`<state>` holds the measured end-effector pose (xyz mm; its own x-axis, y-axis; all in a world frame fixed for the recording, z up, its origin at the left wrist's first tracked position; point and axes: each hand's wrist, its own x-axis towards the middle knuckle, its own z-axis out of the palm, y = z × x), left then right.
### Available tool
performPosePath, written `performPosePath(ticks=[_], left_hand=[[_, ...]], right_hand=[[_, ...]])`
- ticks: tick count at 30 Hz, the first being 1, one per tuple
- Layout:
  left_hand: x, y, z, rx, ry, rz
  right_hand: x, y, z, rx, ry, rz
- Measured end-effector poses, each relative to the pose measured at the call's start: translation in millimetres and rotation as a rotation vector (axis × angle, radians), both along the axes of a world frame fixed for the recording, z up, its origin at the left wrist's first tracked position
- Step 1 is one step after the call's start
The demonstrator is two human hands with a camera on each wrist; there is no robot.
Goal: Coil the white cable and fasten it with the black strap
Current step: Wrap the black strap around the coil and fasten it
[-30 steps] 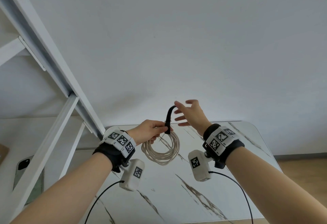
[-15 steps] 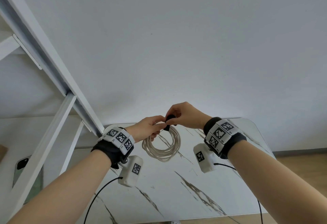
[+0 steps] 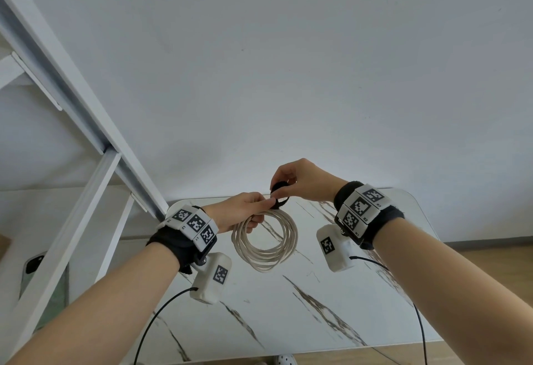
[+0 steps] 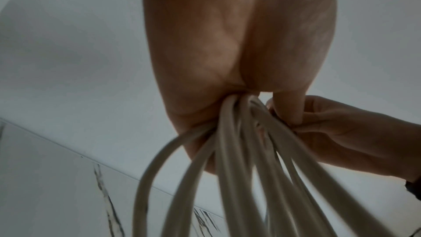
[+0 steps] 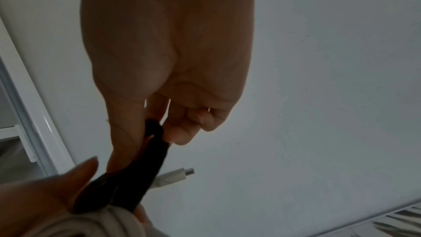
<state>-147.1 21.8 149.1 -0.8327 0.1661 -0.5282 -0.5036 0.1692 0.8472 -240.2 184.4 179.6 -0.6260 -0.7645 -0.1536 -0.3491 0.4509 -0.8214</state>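
Note:
The white cable (image 3: pixel 264 242) hangs as a round coil of several loops above the marble table (image 3: pixel 331 301). My left hand (image 3: pixel 245 210) grips the coil's top, the strands bunching under its fingers (image 4: pixel 218 114). The black strap (image 3: pixel 279 195) sits at the top of the coil, looped beside my left thumb. My right hand (image 3: pixel 300 181) pinches the strap between thumb and fingers and holds it up from the bundle (image 5: pixel 154 143). A white cable plug (image 5: pixel 175 176) sticks out behind the strap in the right wrist view.
A white metal frame (image 3: pixel 86 122) slants down at the left, close to my left wrist. A phone (image 3: pixel 33 263) lies on the low surface at far left. Black sensor cords (image 3: pixel 161 312) trail from both wrist units. A plain wall stands behind the table.
One second ago my right hand was spread with the strap standing up. It then closed on the strap at the coil's top, and now it has lifted slightly, pulling the strap into a loop.

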Motion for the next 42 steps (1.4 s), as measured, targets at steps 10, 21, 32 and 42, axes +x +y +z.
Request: performPosePath(ticks=[10,21,32,42], left_hand=[[1,6,1,-0.056,0.087,0.011],[2,2,9,0.005,0.054,-0.087],[-1,1,18,0.179,0.056,0.063],[-5,1,13,0.113,0.135,0.098]], right_hand=[[0,-1,1,0.085,0.023,0.034],[-13,11,0,0.039,-0.044,-0.03],[3,20,-45,-0.027,-0.209,-0.167],[10,18,-50,-0.037,-0.287,-0.143]])
